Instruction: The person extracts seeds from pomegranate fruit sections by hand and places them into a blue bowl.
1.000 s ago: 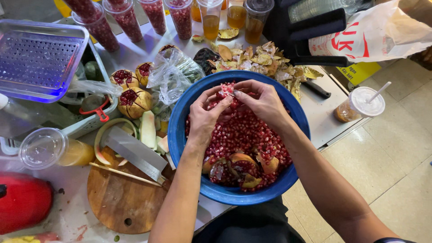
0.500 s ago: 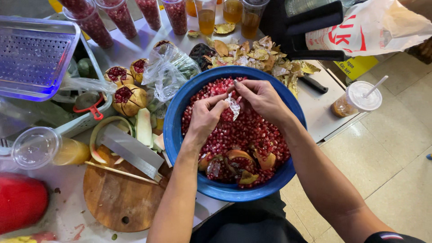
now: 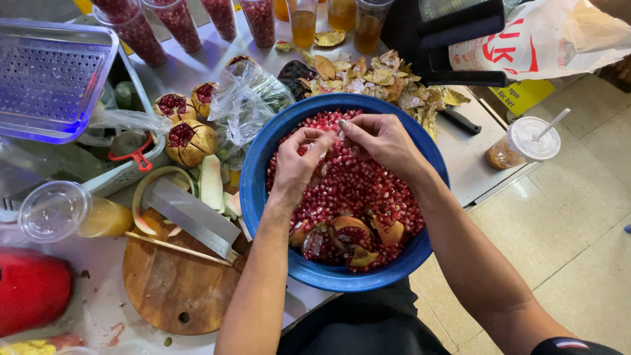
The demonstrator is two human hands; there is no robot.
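A big blue bowl [image 3: 263, 164] in front of me holds a heap of red pomegranate seeds [image 3: 368, 197] with pieces of rind [image 3: 348, 230] at its near side. Both hands work over the bowl's far half. My left hand [image 3: 296, 164] pinches a small piece of pomegranate with pale membrane. My right hand [image 3: 381, 141] pinches the same piece from the other side, fingertips meeting the left ones.
Left of the bowl: a cleaver [image 3: 190, 217] on a round wooden board [image 3: 171, 283], cut pomegranates [image 3: 187, 141], a plastic bag [image 3: 246, 98], a clear perforated tray [image 3: 52, 79]. Cups of seeds [image 3: 177, 23] and juice [image 3: 302, 23] stand at the back. A pile of peel [image 3: 381, 75] and a lidded cup with straw [image 3: 522, 141] are on the right.
Both hands stay at the bowl's far half, picking at the small piece of membrane between the fingertips. The view has shifted slightly.
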